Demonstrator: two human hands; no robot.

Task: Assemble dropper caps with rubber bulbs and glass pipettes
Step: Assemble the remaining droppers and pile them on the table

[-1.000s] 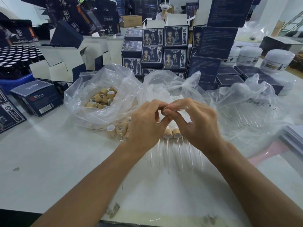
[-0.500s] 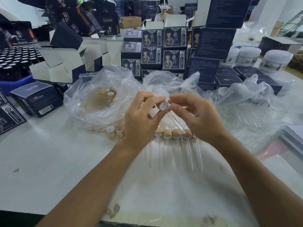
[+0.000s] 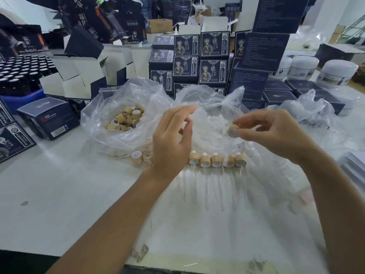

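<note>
five finished droppers (image 3: 216, 161) in row; three plastic bags (image 3: 118, 107); three white jars (image 3: 338, 74).

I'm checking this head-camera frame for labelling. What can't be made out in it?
- Cap pinched by the right hand: motion blur hides whether a pipette hangs from it.
- Row of finished droppers: the left hand covers its left end, so no full count.
- Middle bag: white contents blurred, not identifiable.
- Left hand: its curled fingertips hide anything small between them.

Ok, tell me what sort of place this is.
Probably a small cosmetics packing workshop. Stacks of printed navy product boxes line the table, white cream jars stand at the right, and a plastic bag of bamboo-look dropper caps lies open by the hands.
</note>
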